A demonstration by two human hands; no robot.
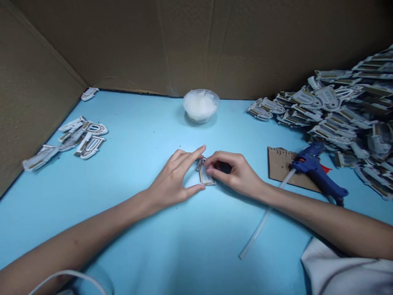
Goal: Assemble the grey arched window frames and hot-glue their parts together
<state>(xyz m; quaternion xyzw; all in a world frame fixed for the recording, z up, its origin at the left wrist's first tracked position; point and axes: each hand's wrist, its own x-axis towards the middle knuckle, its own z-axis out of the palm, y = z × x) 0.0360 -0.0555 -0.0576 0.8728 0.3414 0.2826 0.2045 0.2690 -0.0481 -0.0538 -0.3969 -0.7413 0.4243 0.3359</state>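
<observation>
A small white arch-shaped piece with brown edges (206, 175) lies on the blue table between my hands. My left hand (175, 176) is spread around its left side, index finger stretched out, thumb tip at the lower corner and another fingertip near the top. From the right, my right hand (231, 170) is closed in a pinch, with thumb and index finger on the piece's right part. Whatever may be between those fingertips is too small to make out.
A clear bowl of white fluffy material (201, 107) stands at the back. On the right, a blue glue gun (317, 168) with a long glue stick (256, 233) rests on cardboard (276, 166), before a heap of similar pieces (334, 110). Several more pieces (92, 145) lie left. Cardboard walls (132, 45) surround the table.
</observation>
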